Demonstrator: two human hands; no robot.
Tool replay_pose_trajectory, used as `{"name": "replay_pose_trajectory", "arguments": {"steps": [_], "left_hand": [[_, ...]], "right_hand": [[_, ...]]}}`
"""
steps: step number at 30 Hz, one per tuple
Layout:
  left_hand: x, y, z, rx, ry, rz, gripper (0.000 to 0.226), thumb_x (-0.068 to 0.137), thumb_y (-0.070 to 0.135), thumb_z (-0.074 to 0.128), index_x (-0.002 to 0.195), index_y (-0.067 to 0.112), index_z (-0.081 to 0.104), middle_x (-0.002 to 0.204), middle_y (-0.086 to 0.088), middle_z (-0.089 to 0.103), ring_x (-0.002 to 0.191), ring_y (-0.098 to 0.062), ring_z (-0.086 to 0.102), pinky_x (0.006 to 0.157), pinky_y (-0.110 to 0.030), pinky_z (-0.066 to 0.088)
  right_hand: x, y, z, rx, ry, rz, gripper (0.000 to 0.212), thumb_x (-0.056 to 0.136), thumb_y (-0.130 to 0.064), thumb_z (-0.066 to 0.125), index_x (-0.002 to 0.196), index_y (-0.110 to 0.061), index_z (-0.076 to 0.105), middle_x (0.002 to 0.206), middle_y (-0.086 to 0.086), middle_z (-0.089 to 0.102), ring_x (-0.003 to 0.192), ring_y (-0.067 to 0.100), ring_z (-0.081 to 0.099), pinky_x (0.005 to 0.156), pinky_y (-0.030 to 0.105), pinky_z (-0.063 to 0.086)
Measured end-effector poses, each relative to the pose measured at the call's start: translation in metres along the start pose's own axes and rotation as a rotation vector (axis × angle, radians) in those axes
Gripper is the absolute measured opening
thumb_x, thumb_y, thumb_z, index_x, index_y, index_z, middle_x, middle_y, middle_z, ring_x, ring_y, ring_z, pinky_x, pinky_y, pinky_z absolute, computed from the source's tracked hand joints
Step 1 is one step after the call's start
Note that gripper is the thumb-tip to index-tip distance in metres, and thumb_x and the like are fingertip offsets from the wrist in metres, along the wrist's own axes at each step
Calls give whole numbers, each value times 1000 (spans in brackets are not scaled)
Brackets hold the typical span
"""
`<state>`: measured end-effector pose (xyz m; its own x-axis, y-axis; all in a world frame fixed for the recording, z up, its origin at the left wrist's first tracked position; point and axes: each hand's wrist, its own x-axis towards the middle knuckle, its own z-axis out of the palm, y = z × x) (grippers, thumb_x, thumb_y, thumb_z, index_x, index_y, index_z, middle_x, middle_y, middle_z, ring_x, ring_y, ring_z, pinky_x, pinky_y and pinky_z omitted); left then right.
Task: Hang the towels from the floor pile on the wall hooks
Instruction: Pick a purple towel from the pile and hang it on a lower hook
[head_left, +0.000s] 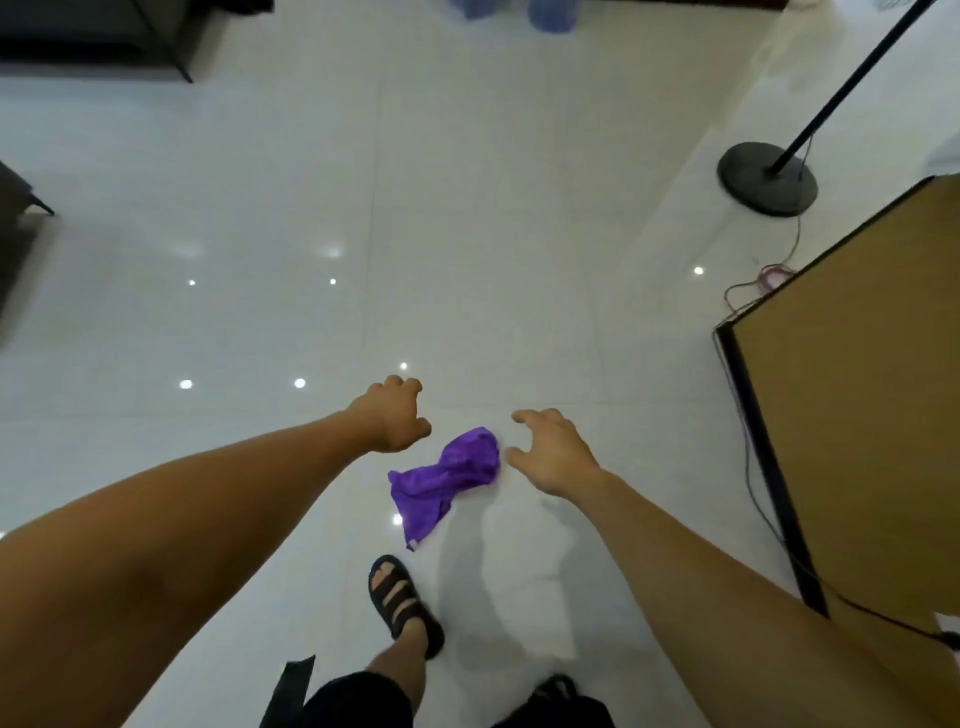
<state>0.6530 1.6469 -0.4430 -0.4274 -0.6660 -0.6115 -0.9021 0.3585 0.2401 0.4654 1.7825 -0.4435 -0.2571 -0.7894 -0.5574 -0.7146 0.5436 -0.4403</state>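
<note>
I am looking down past my black shorts (358, 696) at my foot in a black strapped sandal (405, 605), which is standing on the glossy white tiled floor (260, 322). Just beyond the sandal, a crumpled purple cloth towel (447, 478) is lying on the tiles, twisted narrow in the middle, with one corner trailing back toward my foot. I am reaching both bare arms out over it. My right hand (553, 452) is hovering just beside the towel's far right end, fingers spread and gently curved, palm facing down, the thumb right at the cloth's edge; I cannot tell whether it is touching. My left hand (389, 415) is hanging a little further out on the towel's left, apart from it, its fingers loosely curled under and holding nothing. On my right, a flat brown board with a black edge (857, 389) is slanting across the view, with thin dark cables running down along its near side. Past its far corner, a small pinkish coil of cord (774, 275) is lying on the floor. Further out, a round black stand base (766, 176) is sitting on the tiles with a thin black pole (857, 78) rising from it toward the upper right. At the far left, dark furniture with thin black legs (93, 36) is standing, and at the far top edge, two blurry blue containers (550, 13) are showing.
</note>
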Motion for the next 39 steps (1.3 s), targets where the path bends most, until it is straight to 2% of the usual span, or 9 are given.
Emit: {"name": "replay_pose_trajectory", "arguments": {"steps": [6, 13, 21, 25, 28, 30, 32, 36, 39], "left_hand": [[82, -88, 74, -176, -45, -198, 64, 89, 36, 54, 144, 12, 32, 144, -13, 37, 125, -33, 44, 97, -41, 41], [180, -162, 235, -376, -3, -452, 61, 91, 36, 53, 144, 13, 33, 147, -12, 36, 127, -32, 44, 98, -43, 42], [289, -204, 393, -497, -8, -472, 60, 91, 37, 54, 144, 18, 34, 146, -10, 38, 124, -30, 47, 94, -39, 42], [318, -219, 442, -516, -13, -483, 59, 90, 41, 53, 142, 20, 36, 144, -9, 40, 122, -29, 48, 92, -39, 43], [320, -221, 458, -547, -44, -504, 61, 90, 42, 55, 143, 20, 35, 144, -8, 41, 122, -29, 48, 93, -39, 44], [314, -216, 456, -561, -70, -536, 63, 89, 41, 56, 144, 20, 33, 145, -8, 40, 123, -29, 48, 94, -40, 44], [304, -206, 440, -604, -92, -547, 63, 89, 38, 57, 144, 18, 32, 144, -9, 41, 121, -29, 49, 92, -38, 45], [274, -175, 364, -723, -140, -500, 67, 89, 28, 62, 146, 15, 29, 138, -10, 49, 106, -22, 55, 78, -27, 47], [247, -148, 277, -655, -120, -368, 90, 79, 30, 73, 150, 20, 19, 145, -12, 40, 123, -29, 49, 97, -38, 45]], "right_hand": [[113, -10, 94, -60, -153, -35, 57, 89, -38, 56, 142, -23, 42, 144, 8, 41, 131, 27, 40, 105, 38, 39], [256, 53, 238, -221, -261, -92, 52, 91, -33, 52, 140, -18, 46, 139, 10, 45, 128, 31, 41, 104, 40, 40], [379, 129, 393, -488, -241, -227, 46, 93, -25, 50, 138, -15, 44, 135, 10, 46, 122, 30, 42, 95, 41, 44], [419, 151, 436, -655, -172, -289, 45, 93, -23, 51, 137, -15, 42, 133, 10, 46, 120, 29, 44, 93, 41, 44], [429, 161, 447, -762, -195, -298, 31, 93, -17, 49, 124, -14, 52, 122, 11, 54, 111, 30, 51, 88, 40, 44], [426, 157, 442, -661, -182, -262, 24, 93, -17, 46, 114, -13, 59, 115, 11, 60, 104, 31, 57, 83, 40, 45], [415, 146, 422, -371, -121, -181, 23, 93, -21, 48, 107, -10, 62, 109, 13, 64, 100, 34, 59, 82, 40, 45], [374, 109, 347, 58, 34, -121, 22, 91, -21, 46, 86, -3, 57, 93, 17, 62, 90, 34, 55, 81, 42, 42], [336, 66, 264, 380, 58, -50, 21, 82, -31, 35, 74, -16, 47, 77, 2, 53, 74, 20, 48, 70, 34, 39]]}}
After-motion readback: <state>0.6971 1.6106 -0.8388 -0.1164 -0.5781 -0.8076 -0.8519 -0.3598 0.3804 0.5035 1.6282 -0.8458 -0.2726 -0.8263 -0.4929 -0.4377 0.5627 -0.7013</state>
